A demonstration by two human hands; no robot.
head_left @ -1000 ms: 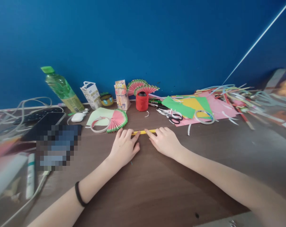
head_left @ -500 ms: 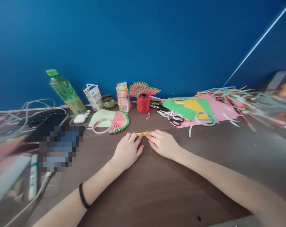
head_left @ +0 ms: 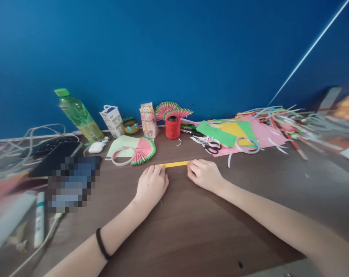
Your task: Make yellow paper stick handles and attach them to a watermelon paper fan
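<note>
The yellow strip [head_left: 176, 164] lies on the surface [head_left: 177, 234] in front of you, its middle bare between your hands. Your left hand [head_left: 151, 182] is palm down, fingers half bent over the strip's left end; your right hand [head_left: 205, 175] has its fingers bunched at the right end. You may be pressing or pinching; I cannot tell. The strip looks narrow and flat already, but whether it's folded, and how much work remains, doesn't show. Nearby, a pleated fan [head_left: 144, 150] looks finished.

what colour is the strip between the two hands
The strip is yellow, showing best in the head view.
</note>
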